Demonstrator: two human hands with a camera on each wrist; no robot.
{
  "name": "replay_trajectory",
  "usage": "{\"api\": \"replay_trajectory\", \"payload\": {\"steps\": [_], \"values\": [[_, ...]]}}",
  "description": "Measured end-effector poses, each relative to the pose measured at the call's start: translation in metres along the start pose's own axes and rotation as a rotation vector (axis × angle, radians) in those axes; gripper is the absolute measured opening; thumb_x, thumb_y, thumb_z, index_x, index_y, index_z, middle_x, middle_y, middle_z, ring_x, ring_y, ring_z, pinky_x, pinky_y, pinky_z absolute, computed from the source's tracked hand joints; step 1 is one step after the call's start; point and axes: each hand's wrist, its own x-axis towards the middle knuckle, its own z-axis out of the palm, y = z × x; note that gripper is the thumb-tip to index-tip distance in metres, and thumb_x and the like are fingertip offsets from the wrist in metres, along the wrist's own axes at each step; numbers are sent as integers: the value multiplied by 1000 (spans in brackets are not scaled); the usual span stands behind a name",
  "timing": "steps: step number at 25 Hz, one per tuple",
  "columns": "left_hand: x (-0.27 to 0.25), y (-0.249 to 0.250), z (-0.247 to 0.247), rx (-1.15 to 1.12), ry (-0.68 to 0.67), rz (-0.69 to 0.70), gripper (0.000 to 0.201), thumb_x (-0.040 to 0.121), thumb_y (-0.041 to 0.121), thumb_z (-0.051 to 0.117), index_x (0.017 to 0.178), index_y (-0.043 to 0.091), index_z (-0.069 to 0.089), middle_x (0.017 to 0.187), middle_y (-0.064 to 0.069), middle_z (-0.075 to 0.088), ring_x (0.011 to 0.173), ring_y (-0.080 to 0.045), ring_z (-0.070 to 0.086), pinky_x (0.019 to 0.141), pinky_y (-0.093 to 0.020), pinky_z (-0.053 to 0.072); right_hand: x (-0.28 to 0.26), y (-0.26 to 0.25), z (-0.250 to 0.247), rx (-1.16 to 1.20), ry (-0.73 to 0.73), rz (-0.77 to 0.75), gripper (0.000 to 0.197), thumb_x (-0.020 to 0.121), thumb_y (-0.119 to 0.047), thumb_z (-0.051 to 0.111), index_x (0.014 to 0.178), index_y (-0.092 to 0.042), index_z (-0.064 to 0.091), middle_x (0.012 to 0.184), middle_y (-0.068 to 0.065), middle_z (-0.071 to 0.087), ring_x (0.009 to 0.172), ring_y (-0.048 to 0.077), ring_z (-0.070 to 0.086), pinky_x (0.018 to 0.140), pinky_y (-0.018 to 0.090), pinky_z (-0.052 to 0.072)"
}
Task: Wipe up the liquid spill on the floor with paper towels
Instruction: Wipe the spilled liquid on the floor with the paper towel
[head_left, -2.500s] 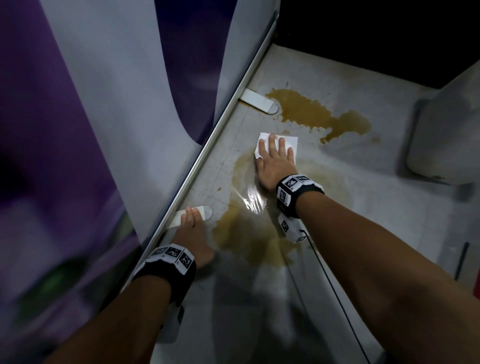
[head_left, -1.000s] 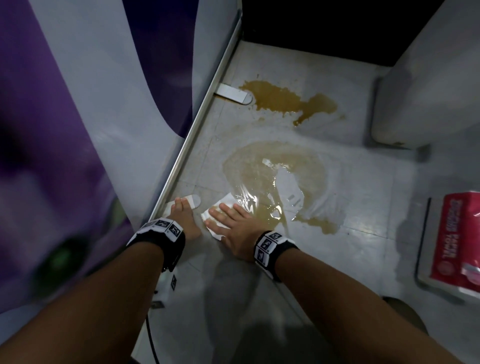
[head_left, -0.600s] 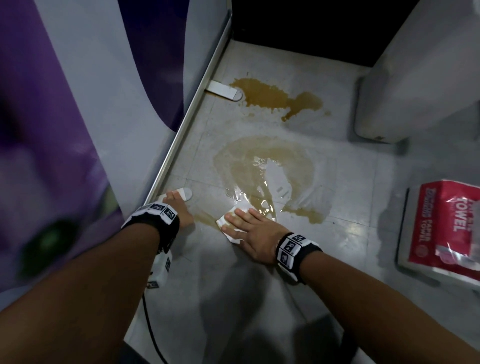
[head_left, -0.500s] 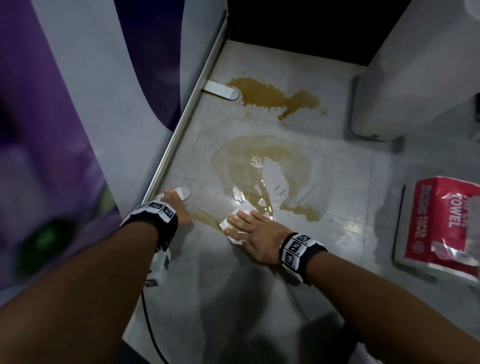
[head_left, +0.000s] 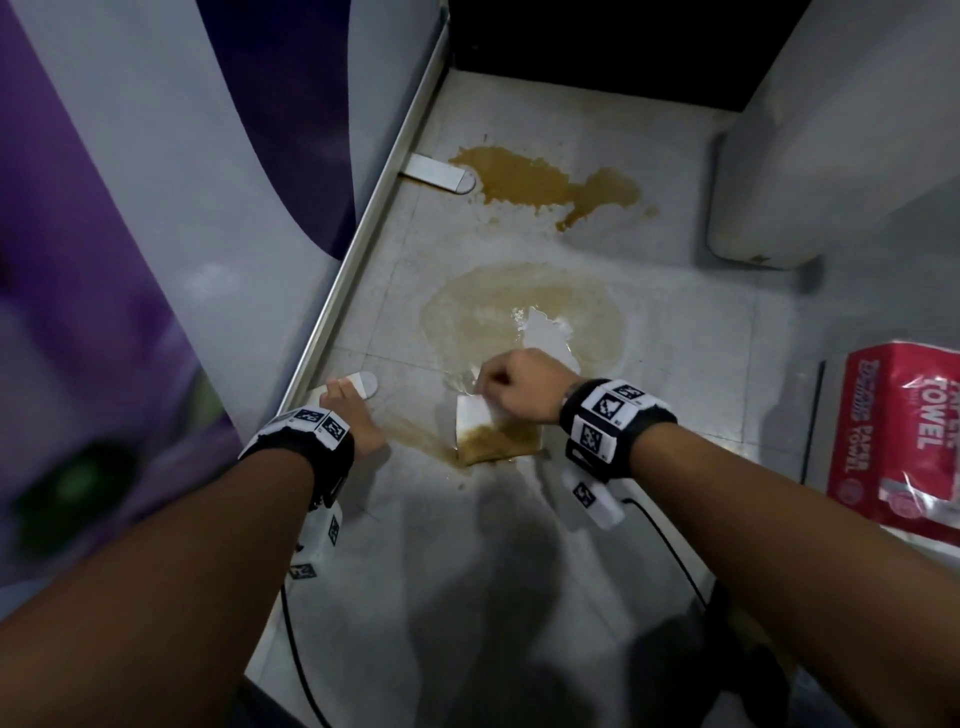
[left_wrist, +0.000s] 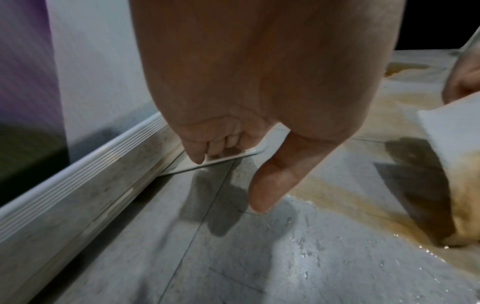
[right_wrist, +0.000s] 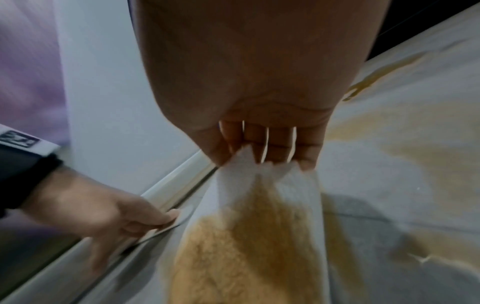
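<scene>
A brown liquid spill (head_left: 519, 317) spreads over the grey floor tiles, with a darker puddle (head_left: 540, 182) farther back. My right hand (head_left: 511, 389) pinches a white paper towel (head_left: 493, 434) by its top edge and holds it just above the floor. The towel (right_wrist: 249, 236) hangs down, its lower half soaked brown. The towel (left_wrist: 457, 148) also shows at the right edge of the left wrist view. My left hand (head_left: 348, 410) rests with straight fingers on a flat metal foot (head_left: 358, 384) beside the wall rail, holding nothing. Its fingertips (left_wrist: 197, 156) touch that plate.
A purple and white panel (head_left: 156, 208) with a metal bottom rail (head_left: 363, 228) runs along the left. A second metal foot (head_left: 439, 174) lies near the far puddle. A white appliance (head_left: 831, 156) stands at the right. A red paper towel pack (head_left: 898, 441) lies on the floor.
My right hand was pressing the towel flat on the floor; now it has closed on the towel and lifted it, soaked part hanging. The left hand has stayed on the metal foot.
</scene>
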Motion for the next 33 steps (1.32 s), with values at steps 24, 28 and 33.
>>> {"api": "replay_trajectory", "payload": {"steps": [24,28,33], "values": [[-2,-7,-3,-6,-56,37,82,92,13,53,151,-6,-1,160,-24,-4,149,-34,6,120,-39,16,54,8,69,-386,161,65,69,103,-50,16,159,-11,0,166,7,-8,153,23,-10,123,41,-6],[0,-8,-1,0,-49,35,80,93,15,51,151,-5,0,160,-23,-5,149,-33,7,119,-39,17,75,12,45,-399,181,15,62,106,-42,20,159,-13,7,167,5,0,153,22,-2,124,41,0],[-1,-5,1,-4,-38,11,83,89,13,53,150,-7,1,160,-25,-1,148,-35,8,120,-40,18,74,20,40,-553,328,-18,68,102,-49,31,155,-7,22,162,17,20,148,36,20,121,53,15]]}}
